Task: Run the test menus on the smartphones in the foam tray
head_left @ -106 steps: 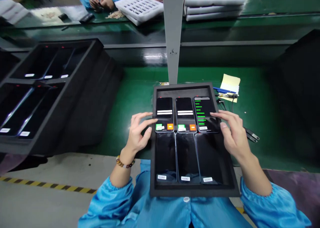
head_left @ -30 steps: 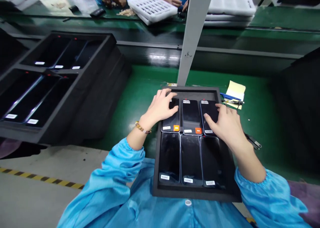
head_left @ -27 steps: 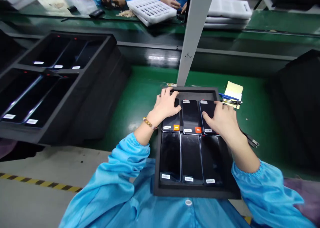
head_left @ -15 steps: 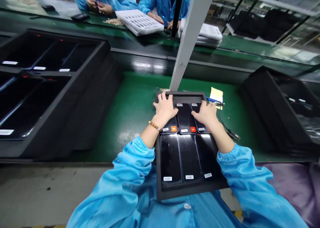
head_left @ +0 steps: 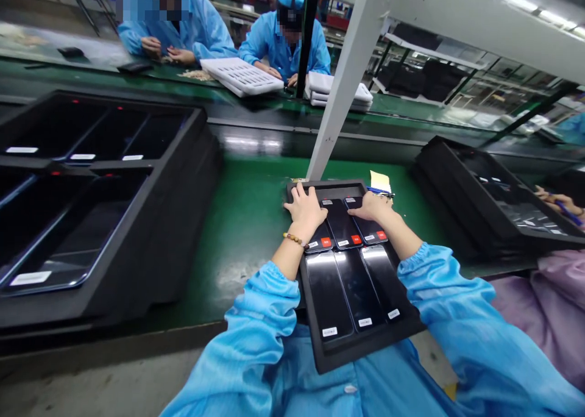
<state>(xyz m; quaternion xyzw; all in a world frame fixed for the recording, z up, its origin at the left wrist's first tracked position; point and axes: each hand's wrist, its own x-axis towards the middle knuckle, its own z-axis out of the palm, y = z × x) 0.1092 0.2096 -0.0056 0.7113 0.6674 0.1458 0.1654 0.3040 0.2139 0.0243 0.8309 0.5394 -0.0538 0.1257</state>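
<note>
A black foam tray (head_left: 320, 355) holds several dark smartphones in two rows, its near end reaching past the table edge against my body. Over its far left corner my left hand (head_left: 307, 211) lies with fingers spread, the thumb touching a smartphone (head_left: 320, 237) in the far row. Across the tray, my right hand (head_left: 373, 208) rests at the right rim, thumb stretched over another smartphone (head_left: 367, 227); its other fingers are partly hidden. Far-row phones carry red stickers. The near-row smartphone (head_left: 359, 289) in the middle has a white label.
A stack of black trays with phones (head_left: 183, 179) stands at left, another stack (head_left: 439, 191) at right. A yellow note pad (head_left: 380, 180) with pens lies behind my right hand. A white post (head_left: 336, 100) rises beyond. Co-workers sit opposite; another person's hand (head_left: 562, 203) is at far right.
The view has tilted up and turned, so the tray appears more slanted. A person's hand with a blue pen now shows at far right. My hands keep nearly the same places on the tray.
</note>
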